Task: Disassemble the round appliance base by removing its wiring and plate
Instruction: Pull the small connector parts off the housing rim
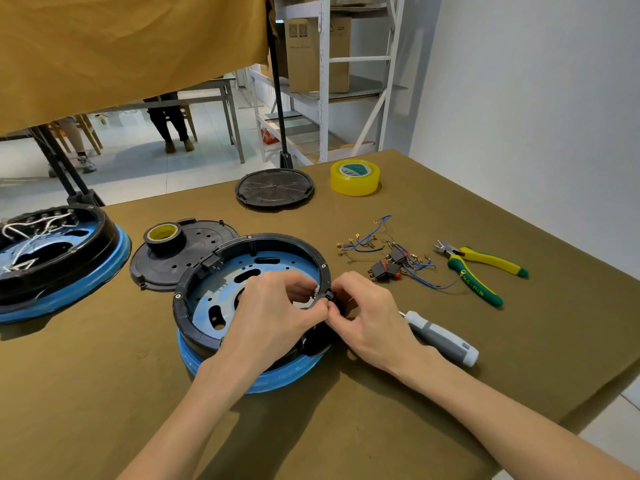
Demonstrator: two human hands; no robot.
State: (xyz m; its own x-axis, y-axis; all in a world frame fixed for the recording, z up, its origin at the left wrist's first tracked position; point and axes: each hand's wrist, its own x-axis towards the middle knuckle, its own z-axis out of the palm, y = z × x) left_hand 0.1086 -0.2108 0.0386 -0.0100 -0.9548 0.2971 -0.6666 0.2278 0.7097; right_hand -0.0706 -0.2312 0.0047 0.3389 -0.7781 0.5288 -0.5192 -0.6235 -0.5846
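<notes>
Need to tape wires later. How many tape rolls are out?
2: a clear yellow roll at the table's far side, and a black roll on the black cover left of the base.

1. The round base (249,313) sits open side up on the table, a black ring wall riding on a blue rim that touches the cloth at the near edge.
2. Inside it, the blue plate (221,289) lies flat on the floor of the base, cut with oval slots and small holes, partly hidden under a hand.
3. At the right rim of the base, a small black part (330,295) is seated in the wall; what it is exactly is too covered to tell.
4. Loose blue wires (367,239) with brass ends lie in a tangle to the right, well clear of the base, with three small black switches (389,266) among them.
</notes>
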